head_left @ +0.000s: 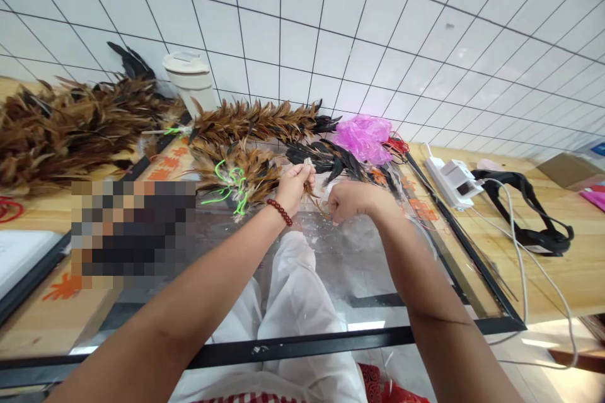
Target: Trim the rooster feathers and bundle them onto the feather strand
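My left hand (295, 186) is closed over the glass tabletop, pinching the pale quill end of a small brown feather piece. Close by on the right, my right hand (347, 201) is curled shut near the feather's lower end; what its fingers hold is too small to make out. Brown feathers (265, 170) tied with bright green string (231, 186) lie left of my left hand. Black feathers (326, 154) spread out just behind both hands. A long brown feather garland (255, 121) runs along the back.
A large feather heap (70, 132) fills the left, beside a white bin (191, 82). Pink plastic (363, 137) and red string (398, 143) lie behind. At right are a power strip (451, 182), cables and a black strap (524, 201). A black frame (302, 345) edges the glass.
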A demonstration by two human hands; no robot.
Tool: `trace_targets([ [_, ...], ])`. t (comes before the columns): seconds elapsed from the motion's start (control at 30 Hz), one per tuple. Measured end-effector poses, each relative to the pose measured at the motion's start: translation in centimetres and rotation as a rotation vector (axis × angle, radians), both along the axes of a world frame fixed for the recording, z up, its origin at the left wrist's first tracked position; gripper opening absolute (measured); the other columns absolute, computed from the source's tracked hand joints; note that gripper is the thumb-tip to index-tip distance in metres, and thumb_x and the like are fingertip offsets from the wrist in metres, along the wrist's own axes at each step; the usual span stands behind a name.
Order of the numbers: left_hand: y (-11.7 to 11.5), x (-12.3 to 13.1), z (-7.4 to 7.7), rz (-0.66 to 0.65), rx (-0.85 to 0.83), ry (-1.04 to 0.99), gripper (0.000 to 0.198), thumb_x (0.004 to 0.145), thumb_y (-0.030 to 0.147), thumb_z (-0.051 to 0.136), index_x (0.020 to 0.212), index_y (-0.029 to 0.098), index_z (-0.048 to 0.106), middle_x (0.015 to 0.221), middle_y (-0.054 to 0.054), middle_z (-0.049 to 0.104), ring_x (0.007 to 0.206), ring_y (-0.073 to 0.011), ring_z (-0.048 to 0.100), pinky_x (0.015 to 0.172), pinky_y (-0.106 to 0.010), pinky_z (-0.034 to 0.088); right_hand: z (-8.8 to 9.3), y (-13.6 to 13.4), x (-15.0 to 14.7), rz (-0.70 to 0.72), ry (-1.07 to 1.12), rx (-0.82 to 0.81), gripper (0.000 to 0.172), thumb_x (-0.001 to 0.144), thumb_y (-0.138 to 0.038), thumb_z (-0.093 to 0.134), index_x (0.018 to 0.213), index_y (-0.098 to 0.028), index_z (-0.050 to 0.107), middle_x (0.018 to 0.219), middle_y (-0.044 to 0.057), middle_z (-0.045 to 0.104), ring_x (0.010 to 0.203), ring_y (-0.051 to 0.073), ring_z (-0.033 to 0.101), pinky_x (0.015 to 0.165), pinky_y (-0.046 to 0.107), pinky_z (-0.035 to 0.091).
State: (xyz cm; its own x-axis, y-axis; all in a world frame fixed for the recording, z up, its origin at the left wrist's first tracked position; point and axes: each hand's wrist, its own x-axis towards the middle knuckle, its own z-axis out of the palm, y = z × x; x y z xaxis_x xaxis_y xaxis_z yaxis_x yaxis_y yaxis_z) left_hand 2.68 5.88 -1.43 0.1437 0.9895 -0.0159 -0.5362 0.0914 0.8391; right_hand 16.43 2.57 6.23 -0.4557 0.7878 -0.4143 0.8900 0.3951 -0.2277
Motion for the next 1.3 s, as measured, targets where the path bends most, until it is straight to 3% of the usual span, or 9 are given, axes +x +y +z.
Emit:
trace_targets([
  [0.13, -0.1, -0.2, 0.2, -0.007, -0.011, -0.032, 0.018, 0.081, 0.025, 0.061, 0.069, 0.013, 0.056, 0.052, 0.003, 0.049, 0.047, -0.0058, 0.046, 0.048, -0.017, 0.038, 0.2, 0.3, 0.1, 0.04, 0.225, 0.11, 0.01, 0.06, -0.012, 0.058, 0.058, -0.016, 0.066, 0.052, -0.002, 0.058, 0.05, 0.009, 0.048, 0.051, 0.022, 0.034],
  [0.27, -0.3, -0.3, 0.3, -0.052, -0.022, -0.055, 0.017, 0.081, 0.025, 0.061, 0.07, 0.014, 0.055, 0.054, 0.003, 0.05, 0.048, -0.0066, 0.048, 0.049, -0.018, 0.04, 1.4, 0.8, 2.2, -0.121, 0.538, 0.383, 0.018, 0.07, -0.017, 0.051, 0.076, -0.015, 0.068, 0.069, 0.001, 0.064, 0.061, 0.01, 0.053, 0.057, 0.021, 0.039],
  [0.47, -0.2, -0.4, 0.2, -0.017, -0.021, -0.057, 0.019, 0.08, 0.027, 0.063, 0.069, 0.013, 0.054, 0.054, 0.003, 0.05, 0.048, -0.0061, 0.048, 0.05, -0.018, 0.039, -0.2, 0.1, 0.7, 0.047, 0.151, 0.028, 0.012, 0.062, -0.026, 0.067, 0.069, -0.016, 0.069, 0.06, 0.0, 0.062, 0.054, 0.011, 0.05, 0.051, 0.023, 0.033],
  [0.53, -0.1, -0.3, 0.1, -0.015, -0.021, -0.058, 0.02, 0.079, 0.028, 0.064, 0.069, 0.014, 0.054, 0.053, 0.003, 0.05, 0.048, -0.0062, 0.048, 0.05, -0.018, 0.039, -1.1, -0.3, -0.6, 0.103, 0.06, 0.058, 0.007, 0.064, -0.021, 0.064, 0.059, -0.016, 0.065, 0.052, -0.001, 0.057, 0.049, 0.011, 0.046, 0.049, 0.024, 0.029],
  [0.63, -0.1, -0.2, 0.0, -0.03, -0.018, -0.043, 0.021, 0.079, 0.028, 0.065, 0.067, 0.013, 0.054, 0.053, 0.003, 0.051, 0.047, -0.0061, 0.048, 0.05, -0.018, 0.039, -1.6, -0.4, -1.2, 0.145, 0.123, 0.264, 0.012, 0.069, -0.016, 0.058, 0.058, -0.016, 0.063, 0.053, -0.001, 0.057, 0.05, 0.009, 0.046, 0.05, 0.023, 0.029],
  [0.83, -0.4, 0.1, 0.2, -0.077, -0.041, -0.047, 0.019, 0.079, 0.027, 0.065, 0.069, 0.013, 0.056, 0.056, 0.0, 0.056, 0.049, -0.0093, 0.053, 0.052, -0.022, 0.044, -2.8, -1.0, 1.2, -0.102, 0.416, 1.056, 0.02, 0.09, -0.02, 0.048, 0.095, -0.018, 0.066, 0.092, 0.007, 0.071, 0.081, 0.015, 0.064, 0.072, 0.025, 0.045],
  [1.1, -1.1, 0.4, 0.6, -0.244, -0.17, -0.207, 0.019, 0.07, 0.021, 0.073, 0.066, 0.012, 0.057, 0.058, 0.001, 0.056, 0.052, -0.0069, 0.051, 0.05, -0.018, 0.039, -5.8, -2.0, 0.6, 0.464, 0.267, 1.214, 0.02, 0.09, -0.011, 0.048, 0.097, -0.017, 0.066, 0.108, 0.009, 0.07, 0.101, 0.019, 0.064, 0.088, 0.034, 0.049],
  [1.2, -0.9, 0.5, 0.4, -0.19, -0.135, -0.205, 0.018, 0.072, 0.021, 0.072, 0.068, 0.011, 0.058, 0.062, 0.0, 0.058, 0.055, -0.0071, 0.053, 0.053, -0.018, 0.04, -6.3, -1.9, 0.5, 0.354, 0.385, 1.151, 0.02, 0.089, -0.014, 0.05, 0.099, -0.019, 0.066, 0.109, 0.009, 0.069, 0.103, 0.019, 0.062, 0.088, 0.036, 0.05],
  [1.3, -0.7, 0.6, 0.0, -0.127, -0.078, -0.164, 0.017, 0.072, 0.021, 0.071, 0.068, 0.011, 0.058, 0.061, 0.0, 0.058, 0.054, -0.0071, 0.053, 0.056, -0.02, 0.042, -6.6, -1.6, 0.3, 0.003, 0.688, 1.061, 0.018, 0.088, -0.02, 0.052, 0.101, -0.02, 0.064, 0.104, 0.01, 0.068, 0.098, 0.019, 0.062, 0.087, 0.036, 0.05],
])
